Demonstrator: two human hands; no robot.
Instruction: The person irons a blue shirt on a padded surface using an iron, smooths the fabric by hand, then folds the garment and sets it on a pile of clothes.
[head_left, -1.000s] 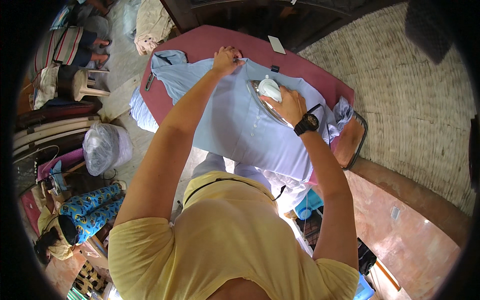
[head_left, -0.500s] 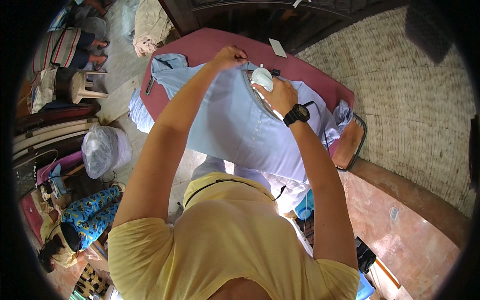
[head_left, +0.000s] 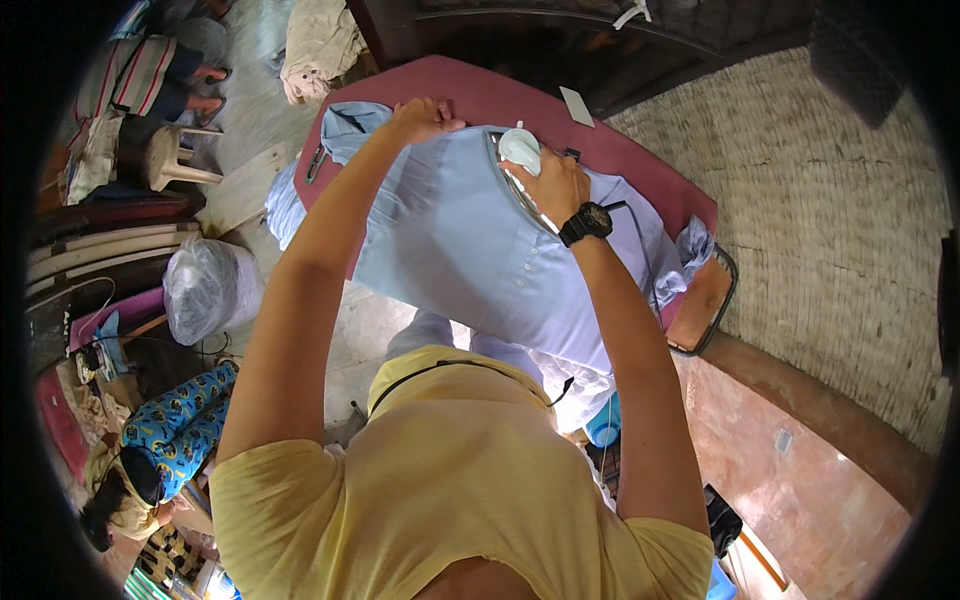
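Pale blue shirt (head_left: pixel 470 250) spread flat over a dark red ironing board (head_left: pixel 500 95). Iron (head_left: pixel 520 155) sits on the cloth near the far edge. Right hand (head_left: pixel 558 185) clamped around the iron's handle; black wristwatch (head_left: pixel 585 223) on that wrist. Left hand (head_left: pixel 422 118) closed on the fabric at the board's far side, pinning it. Clear plastic bag (head_left: pixel 205 290) on the floor to the left.
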